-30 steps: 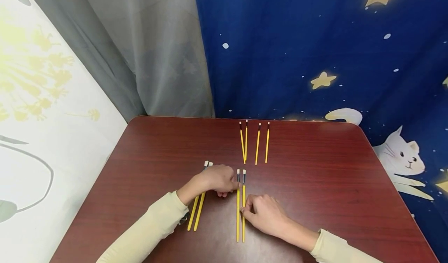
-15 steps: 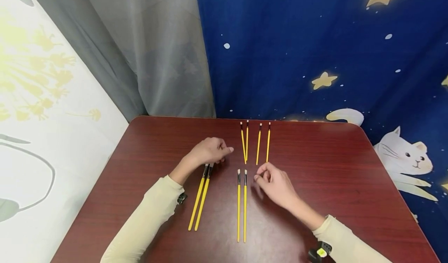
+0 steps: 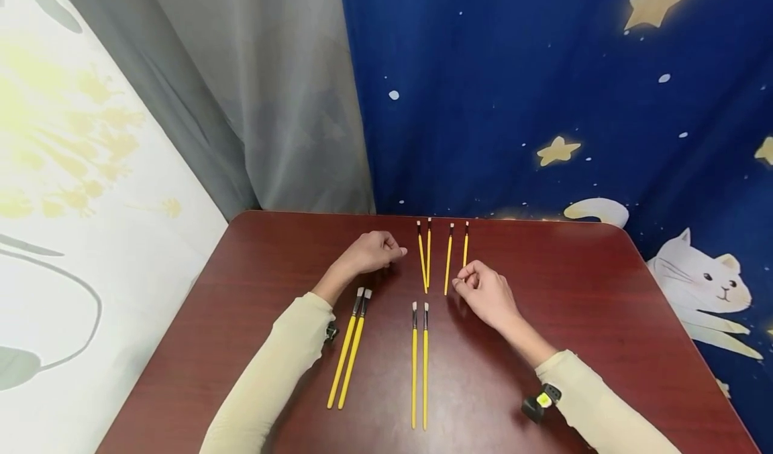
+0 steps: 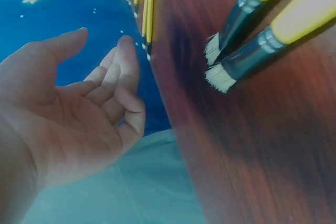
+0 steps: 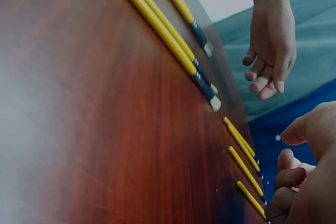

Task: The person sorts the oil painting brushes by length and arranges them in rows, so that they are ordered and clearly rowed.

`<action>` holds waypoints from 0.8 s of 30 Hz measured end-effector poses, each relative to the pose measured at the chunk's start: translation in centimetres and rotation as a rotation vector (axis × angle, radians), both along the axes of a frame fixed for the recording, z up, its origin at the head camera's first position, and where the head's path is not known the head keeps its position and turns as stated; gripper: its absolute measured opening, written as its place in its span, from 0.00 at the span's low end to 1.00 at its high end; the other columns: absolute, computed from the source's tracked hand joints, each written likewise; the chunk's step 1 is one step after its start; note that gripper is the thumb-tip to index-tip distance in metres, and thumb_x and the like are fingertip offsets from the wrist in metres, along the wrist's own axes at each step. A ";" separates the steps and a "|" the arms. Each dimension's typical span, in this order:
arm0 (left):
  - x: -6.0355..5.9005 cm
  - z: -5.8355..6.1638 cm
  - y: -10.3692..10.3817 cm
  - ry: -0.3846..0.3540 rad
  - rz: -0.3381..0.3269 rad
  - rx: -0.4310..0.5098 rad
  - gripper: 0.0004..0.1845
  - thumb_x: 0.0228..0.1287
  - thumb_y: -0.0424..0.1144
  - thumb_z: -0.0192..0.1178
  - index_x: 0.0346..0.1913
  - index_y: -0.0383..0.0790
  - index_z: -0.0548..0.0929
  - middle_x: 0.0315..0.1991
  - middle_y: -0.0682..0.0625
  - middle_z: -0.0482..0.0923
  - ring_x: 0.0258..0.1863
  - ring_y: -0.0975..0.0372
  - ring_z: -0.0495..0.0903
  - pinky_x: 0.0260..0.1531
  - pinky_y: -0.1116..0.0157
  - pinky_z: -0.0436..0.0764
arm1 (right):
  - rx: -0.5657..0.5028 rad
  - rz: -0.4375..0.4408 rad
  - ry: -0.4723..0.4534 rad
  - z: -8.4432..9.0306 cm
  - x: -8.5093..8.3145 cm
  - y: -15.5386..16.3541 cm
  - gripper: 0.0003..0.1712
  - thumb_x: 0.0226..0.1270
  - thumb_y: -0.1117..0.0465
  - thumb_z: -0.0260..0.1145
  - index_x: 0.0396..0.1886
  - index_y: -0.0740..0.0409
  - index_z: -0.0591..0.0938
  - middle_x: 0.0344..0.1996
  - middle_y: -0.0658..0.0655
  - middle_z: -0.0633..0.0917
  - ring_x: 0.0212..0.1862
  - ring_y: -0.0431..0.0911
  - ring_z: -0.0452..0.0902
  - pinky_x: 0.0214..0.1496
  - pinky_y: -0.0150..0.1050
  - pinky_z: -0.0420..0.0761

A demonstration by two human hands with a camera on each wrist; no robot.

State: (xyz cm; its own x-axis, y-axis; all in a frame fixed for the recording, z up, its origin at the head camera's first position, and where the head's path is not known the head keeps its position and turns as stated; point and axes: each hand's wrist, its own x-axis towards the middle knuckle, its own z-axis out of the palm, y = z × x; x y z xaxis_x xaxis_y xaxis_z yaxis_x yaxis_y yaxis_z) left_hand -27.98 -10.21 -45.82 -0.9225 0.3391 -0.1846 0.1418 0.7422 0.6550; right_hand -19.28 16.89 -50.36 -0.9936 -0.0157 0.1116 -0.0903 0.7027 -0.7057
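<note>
In the head view my left hand [image 3: 371,253] hovers over the far part of the table, left of several small yellow paintbrushes [image 3: 449,261]. Its fingers are loosely bent and hold nothing; the left wrist view shows thumb and fingers apart. My right hand [image 3: 486,294] is at the handle end of the rightmost small paintbrush [image 3: 466,247], overlapping it in the head view. The right wrist view shows a gap between thumb and fingers, with nothing held. Two thick flat paintbrushes [image 3: 343,357] lie slanted below my left hand. Between the hands, nearer, lie two medium paintbrushes [image 3: 425,373] side by side.
Everything lies on a reddish-brown wooden table [image 3: 290,239] with rounded far corners. Behind it hang a grey curtain [image 3: 290,105] and a blue curtain [image 3: 459,72] with stars and a white cat. A white patterned panel [image 3: 72,172] stands at the left.
Both hands have left the medium paintbrushes and moved toward the far edge, the left up and leftward, the right up to the small paintbrushes. The paintbrushes keep their places; the head view tilts slightly.
</note>
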 end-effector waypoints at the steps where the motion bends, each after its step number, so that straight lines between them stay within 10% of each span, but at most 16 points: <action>1: -0.3 -0.1 0.2 0.001 -0.001 -0.001 0.17 0.75 0.56 0.63 0.40 0.44 0.84 0.31 0.45 0.86 0.37 0.45 0.87 0.30 0.63 0.76 | 0.007 -0.005 -0.003 -0.1 -0.3 0.1 0.07 0.70 0.53 0.72 0.41 0.50 0.84 0.23 0.47 0.81 0.26 0.42 0.75 0.37 0.39 0.73; 24: -3.5 -2.0 4.9 -0.022 0.095 -0.136 0.19 0.71 0.50 0.67 0.25 0.41 0.85 0.23 0.48 0.86 0.31 0.53 0.86 0.28 0.64 0.74 | 0.127 -0.149 -0.008 -0.6 -7.1 -3.5 0.10 0.65 0.46 0.75 0.37 0.45 0.89 0.27 0.51 0.89 0.34 0.54 0.86 0.30 0.47 0.78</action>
